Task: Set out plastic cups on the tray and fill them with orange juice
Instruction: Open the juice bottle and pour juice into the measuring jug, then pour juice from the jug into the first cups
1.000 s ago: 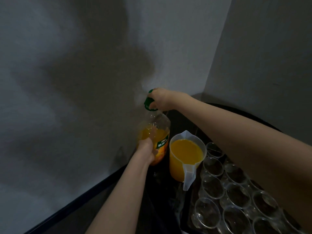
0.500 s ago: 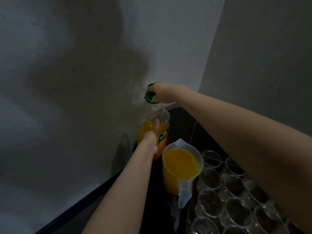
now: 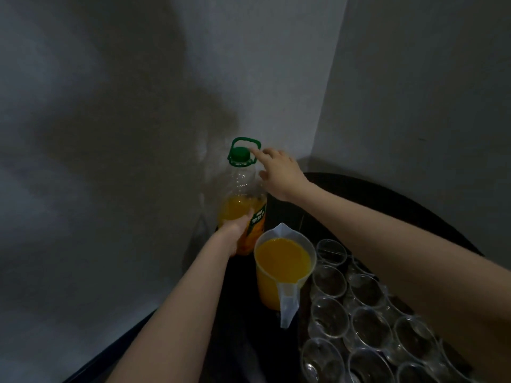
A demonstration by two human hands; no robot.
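A big clear bottle of orange juice [image 3: 243,189] with a green cap [image 3: 240,153] and green carry handle stands upright at the back left of the dark table. My left hand [image 3: 235,230] grips its lower body over the label. My right hand [image 3: 279,170] hovers just right of the cap, fingers spread and relaxed, one fingertip near the handle. A translucent jug [image 3: 284,269] full of orange juice stands in front of the bottle. Several empty clear plastic cups [image 3: 365,322] sit in rows to the right; the tray under them is too dark to make out.
The round dark table [image 3: 387,194] is pushed into a corner of two grey walls [image 3: 138,106]. The bottle stands close to the left wall. My right forearm passes over the cups.
My right hand has let go of the green cap and drawn back slightly to the right. The cap now sits on the bottle with the handle upright. My left hand still holds the bottle.
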